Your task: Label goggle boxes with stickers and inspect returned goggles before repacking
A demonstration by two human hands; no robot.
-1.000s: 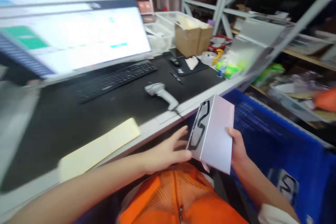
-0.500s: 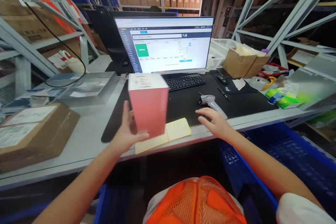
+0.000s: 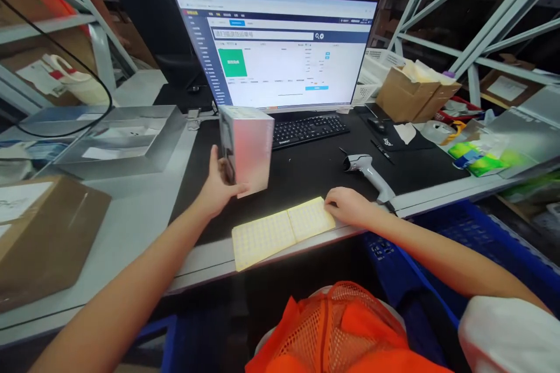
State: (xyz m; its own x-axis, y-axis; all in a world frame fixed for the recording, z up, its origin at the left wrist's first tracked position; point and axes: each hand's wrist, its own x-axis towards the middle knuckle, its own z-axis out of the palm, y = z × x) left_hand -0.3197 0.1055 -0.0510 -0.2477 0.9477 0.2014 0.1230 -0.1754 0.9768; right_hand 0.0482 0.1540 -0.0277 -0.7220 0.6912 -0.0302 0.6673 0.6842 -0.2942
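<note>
My left hand (image 3: 217, 183) grips a small pink-and-white box (image 3: 252, 154) upright above the black desk mat, thumb across its lower front and fingers on its left side. Glare washes out its front face. At the desk's front edge lies a yellow sheet of small labels (image 3: 266, 237) with a crease across it. My right hand (image 3: 350, 206) is closed, thumb and fingertips pinched at that sheet's right end. Just beyond this hand, a grey-white barcode scanner (image 3: 370, 173) rests on the mat, touched by neither hand.
A lit monitor (image 3: 280, 64) stands behind a black keyboard (image 3: 310, 130). On the left are a taped brown carton (image 3: 52, 245) and a grey open tray (image 3: 168, 140). A mouse (image 3: 375, 124), pen (image 3: 382, 151) and open cardboard box (image 3: 402, 93) sit right. Blue crates (image 3: 476, 245) stand below.
My right hand has come down and left onto the label sheet, its fingers closing. The box in my left hand has turned, showing its left side. The view has tipped downward.
</note>
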